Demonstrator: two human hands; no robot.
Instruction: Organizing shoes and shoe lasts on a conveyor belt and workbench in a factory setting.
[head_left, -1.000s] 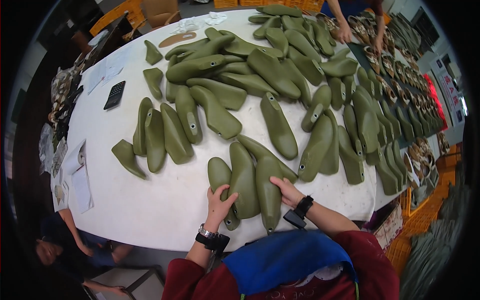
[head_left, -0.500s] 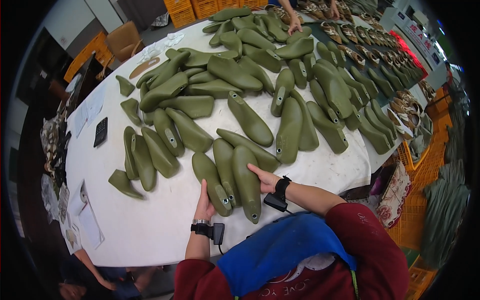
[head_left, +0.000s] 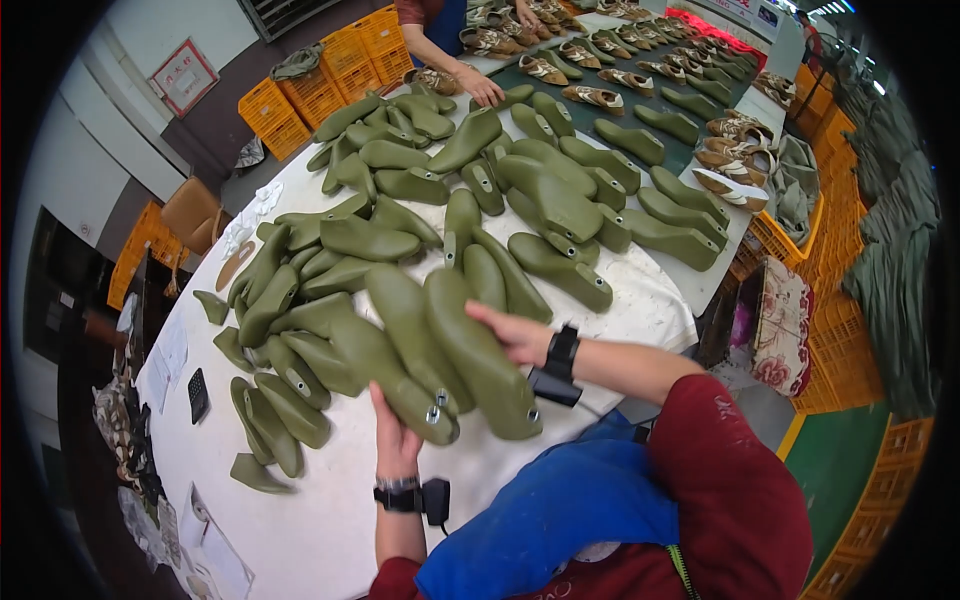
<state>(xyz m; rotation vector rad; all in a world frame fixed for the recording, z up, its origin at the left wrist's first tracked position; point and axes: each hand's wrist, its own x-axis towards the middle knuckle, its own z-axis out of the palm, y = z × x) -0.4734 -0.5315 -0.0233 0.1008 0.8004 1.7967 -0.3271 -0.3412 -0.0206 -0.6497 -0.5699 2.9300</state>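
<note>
Three green shoe forms (head_left: 425, 345) are clasped side by side over the white desk (head_left: 310, 530), squeezed between the left grip (head_left: 396, 442) at their left flank and the right grip (head_left: 518, 336) at their right. The middle form (head_left: 408, 315) (apparently pinned only by its neighbours) could slide free should either side's pressure slacken. Their far ends reach near the loose heap (head_left: 368, 240), so a careless swing could topple pieces there.

I'm holding three lasts (head_left: 412, 325) side by side in front of me, all smooth and olive green, toes pointing away, heel ends (metal-ringed holes (head_left: 533, 415) showing) facing me.
</note>
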